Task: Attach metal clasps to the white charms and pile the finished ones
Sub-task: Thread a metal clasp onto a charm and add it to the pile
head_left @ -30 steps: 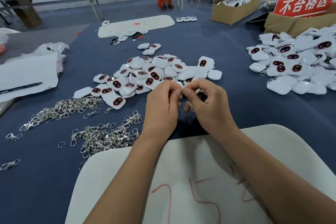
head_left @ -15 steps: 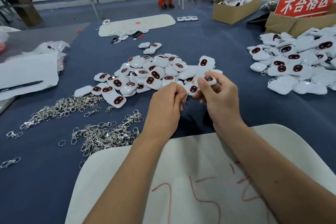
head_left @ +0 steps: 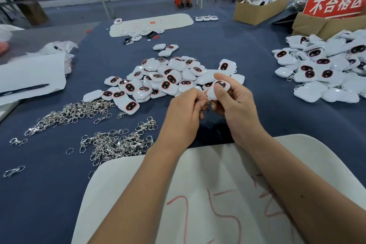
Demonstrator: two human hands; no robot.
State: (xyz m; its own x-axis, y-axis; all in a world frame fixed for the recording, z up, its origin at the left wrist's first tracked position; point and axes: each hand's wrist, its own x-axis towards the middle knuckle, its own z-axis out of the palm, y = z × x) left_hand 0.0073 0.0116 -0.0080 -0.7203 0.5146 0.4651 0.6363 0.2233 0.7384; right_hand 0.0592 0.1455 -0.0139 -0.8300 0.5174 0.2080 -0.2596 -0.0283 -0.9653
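While the right hand point(head_left: 235, 105) pinches a white charm point(head_left: 218, 89) above the desk's point(head_left: 257, 125) middle, the left hand point(head_left: 188, 109) is curled around a metal clasp point(head_left: 207, 103) at the charm's lower edge. The clasp is tiny and mostly hidden — one slip and it probably drops among the loose clasps point(head_left: 116, 140) toward the near-left edge, or the ring only half-threads and the charm reaches the finished pile point(head_left: 326, 69) at the right edge unattached.

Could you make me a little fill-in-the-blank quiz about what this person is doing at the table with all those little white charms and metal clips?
1. The right hand holds one white ____ with a dark oval face.
2. The left hand pinches a small metal ____ against it.
3. The loose metal clasps lie on the ____ side of the table, by the person's own sides.
4. The red sign stands on a cardboard ____.

Missing words: charm; clasp; left; box
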